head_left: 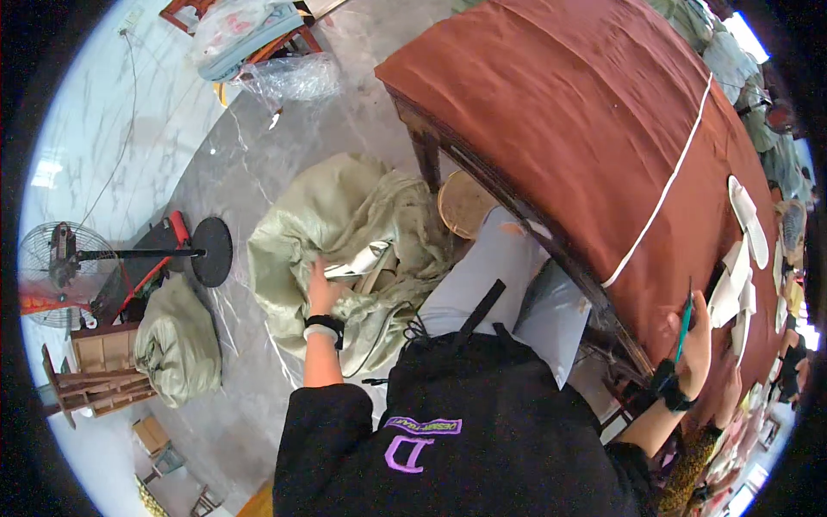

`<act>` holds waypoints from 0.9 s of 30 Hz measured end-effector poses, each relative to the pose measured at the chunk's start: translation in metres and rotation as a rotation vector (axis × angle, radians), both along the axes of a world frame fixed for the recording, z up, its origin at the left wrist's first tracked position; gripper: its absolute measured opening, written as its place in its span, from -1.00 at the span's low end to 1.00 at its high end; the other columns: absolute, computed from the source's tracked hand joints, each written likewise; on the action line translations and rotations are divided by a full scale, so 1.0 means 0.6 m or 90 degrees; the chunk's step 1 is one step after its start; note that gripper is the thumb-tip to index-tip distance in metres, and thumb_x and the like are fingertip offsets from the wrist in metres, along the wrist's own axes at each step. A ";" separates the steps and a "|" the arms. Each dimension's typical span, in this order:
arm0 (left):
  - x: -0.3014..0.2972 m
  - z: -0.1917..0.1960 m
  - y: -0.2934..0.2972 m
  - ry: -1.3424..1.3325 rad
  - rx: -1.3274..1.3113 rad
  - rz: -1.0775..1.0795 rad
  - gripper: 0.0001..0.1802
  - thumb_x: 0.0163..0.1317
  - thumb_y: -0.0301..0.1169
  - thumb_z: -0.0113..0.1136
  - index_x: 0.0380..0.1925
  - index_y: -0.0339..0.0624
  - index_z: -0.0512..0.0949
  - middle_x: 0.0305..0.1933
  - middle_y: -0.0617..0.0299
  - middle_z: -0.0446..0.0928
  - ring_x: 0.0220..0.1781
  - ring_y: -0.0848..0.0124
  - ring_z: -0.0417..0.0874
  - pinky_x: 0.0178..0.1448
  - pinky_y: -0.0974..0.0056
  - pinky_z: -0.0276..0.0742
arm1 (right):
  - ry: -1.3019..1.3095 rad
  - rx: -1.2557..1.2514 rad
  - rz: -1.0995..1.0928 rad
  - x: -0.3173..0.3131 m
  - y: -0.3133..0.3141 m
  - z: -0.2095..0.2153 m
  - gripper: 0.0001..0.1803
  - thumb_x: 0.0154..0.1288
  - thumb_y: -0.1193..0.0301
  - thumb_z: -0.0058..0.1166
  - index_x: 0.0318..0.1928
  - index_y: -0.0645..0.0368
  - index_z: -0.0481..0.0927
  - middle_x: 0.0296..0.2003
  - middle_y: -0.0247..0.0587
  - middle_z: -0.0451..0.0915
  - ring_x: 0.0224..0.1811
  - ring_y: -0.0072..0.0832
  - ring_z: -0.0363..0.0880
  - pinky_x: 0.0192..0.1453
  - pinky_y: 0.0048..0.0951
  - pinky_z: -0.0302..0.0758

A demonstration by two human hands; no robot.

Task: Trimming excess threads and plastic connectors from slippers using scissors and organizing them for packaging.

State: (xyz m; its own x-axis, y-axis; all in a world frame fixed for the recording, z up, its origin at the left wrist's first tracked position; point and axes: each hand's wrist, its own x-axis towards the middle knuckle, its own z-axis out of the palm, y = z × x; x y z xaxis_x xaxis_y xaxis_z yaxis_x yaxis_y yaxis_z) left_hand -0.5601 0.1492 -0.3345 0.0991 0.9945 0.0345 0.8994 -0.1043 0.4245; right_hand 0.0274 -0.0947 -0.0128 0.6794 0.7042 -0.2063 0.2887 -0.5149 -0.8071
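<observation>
At the mouth of a pale green woven sack (323, 194), my left hand (324, 291) appears open, with its visible fingers apart. Just beside these fingers, white flat pieces (360, 260) lie inside the sack; whether the hand touches them I cannot tell. My right hand (693, 340) is closed around a slim teal-handled tool (685, 326) with a dark pointed tip, over the edge of the brown-covered table (560, 112). White shoe-sole-shaped pieces (732, 280) lie on the table near my right hand. Another such piece (749, 222) lies farther along.
A white cord (663, 194) crosses the tabletop. Under the table edge stands a round basket (465, 204) near my knees. To the left are a fan (65, 254) and a second sack (177, 345). Another person's hand (730, 396) is beyond my right wrist.
</observation>
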 end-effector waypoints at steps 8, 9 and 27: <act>-0.029 0.173 0.166 0.013 0.175 0.062 0.16 -0.26 -0.37 0.41 0.37 0.02 -0.08 0.43 -0.10 -0.13 0.35 -0.08 0.11 0.32 0.04 0.16 | -0.453 -0.169 0.254 0.130 -0.024 -0.050 -0.42 0.04 0.51 0.15 0.09 0.21 0.22 -0.41 0.08 0.53 -0.34 -0.02 0.56 -0.26 -0.16 0.45; -0.031 0.183 0.175 0.034 0.145 0.073 0.22 -0.29 -0.30 0.47 0.37 0.05 -0.13 0.44 -0.07 -0.19 0.39 -0.07 0.05 0.34 -0.04 0.12 | -0.497 -0.180 0.293 0.144 -0.029 -0.065 -0.36 0.07 0.51 0.07 0.20 0.19 0.16 -0.38 0.15 0.54 -0.26 0.11 0.52 -0.18 -0.07 0.44; 0.009 -0.120 -0.083 -0.014 -0.343 0.203 -0.48 -0.03 -0.12 0.20 -0.20 -0.35 0.53 -0.23 -0.20 0.56 -0.10 -0.13 0.53 -0.06 0.07 0.41 | -0.322 -0.278 0.250 -0.019 0.074 0.056 -0.45 0.14 0.35 0.13 0.17 0.12 0.39 -0.36 -0.08 0.60 -0.34 -0.15 0.58 -0.26 -0.29 0.48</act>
